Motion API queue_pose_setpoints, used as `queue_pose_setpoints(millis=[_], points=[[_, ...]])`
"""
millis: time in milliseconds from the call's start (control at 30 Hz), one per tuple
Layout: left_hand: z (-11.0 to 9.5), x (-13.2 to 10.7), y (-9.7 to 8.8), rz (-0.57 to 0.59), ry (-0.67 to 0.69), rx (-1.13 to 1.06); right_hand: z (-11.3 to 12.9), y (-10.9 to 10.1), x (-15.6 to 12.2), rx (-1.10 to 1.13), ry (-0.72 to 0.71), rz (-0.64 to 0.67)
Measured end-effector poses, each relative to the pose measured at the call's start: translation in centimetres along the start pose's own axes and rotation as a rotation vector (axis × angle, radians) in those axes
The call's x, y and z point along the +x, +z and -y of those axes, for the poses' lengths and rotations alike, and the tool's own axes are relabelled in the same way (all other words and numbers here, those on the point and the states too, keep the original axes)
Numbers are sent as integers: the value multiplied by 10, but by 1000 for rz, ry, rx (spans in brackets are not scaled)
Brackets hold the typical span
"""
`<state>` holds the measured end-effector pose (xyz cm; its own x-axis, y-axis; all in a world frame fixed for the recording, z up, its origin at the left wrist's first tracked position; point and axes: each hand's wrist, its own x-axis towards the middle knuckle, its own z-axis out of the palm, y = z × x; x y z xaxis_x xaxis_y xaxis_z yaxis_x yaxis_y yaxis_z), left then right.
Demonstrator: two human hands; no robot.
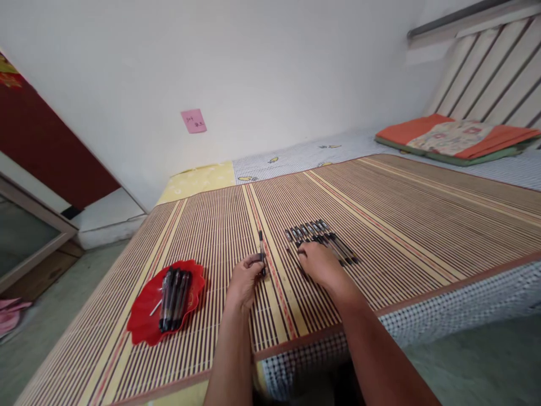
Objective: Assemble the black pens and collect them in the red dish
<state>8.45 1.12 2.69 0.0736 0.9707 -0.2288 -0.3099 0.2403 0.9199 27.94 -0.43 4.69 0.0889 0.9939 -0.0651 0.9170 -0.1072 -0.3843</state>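
My left hand [245, 276] is closed around a dark pen [261, 239], which stands nearly upright in the picture over the striped bamboo mat [220, 225]. To its right, my right hand [318, 260] has its fingers pinched together on a pen at the left end of a row. That row of dark pens [344, 248] lies side by side on the mat, slanting, and my fingers cover part of it. A red scalloped plate [141, 304] sits left of my left hand. Several dark pens [175, 299] lie bundled on it beside a thin white stick [155, 308].
The mat covers a bed with a checked sheet [422, 332]. A folded orange and green cloth [448, 135] lies at the far right by the slatted headboard [486, 67]. A pink note [194, 120] is stuck on the white wall [274, 73] behind the bed.
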Motion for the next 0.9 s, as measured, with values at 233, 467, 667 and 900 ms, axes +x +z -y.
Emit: queue_pose_setpoints(millis=[233,467,667,900], points=[[-9,-8,0,31,48,-65,13,14,0,-78,45,34],[-8,-13,0,143,71,-176,13,17,2,-103,68,43],[-9,-14,5,159,149,-233,11,24,5,-69,82,30],[-4,-11,8,67,169,-113,18,21,5,181,-8,-22]])
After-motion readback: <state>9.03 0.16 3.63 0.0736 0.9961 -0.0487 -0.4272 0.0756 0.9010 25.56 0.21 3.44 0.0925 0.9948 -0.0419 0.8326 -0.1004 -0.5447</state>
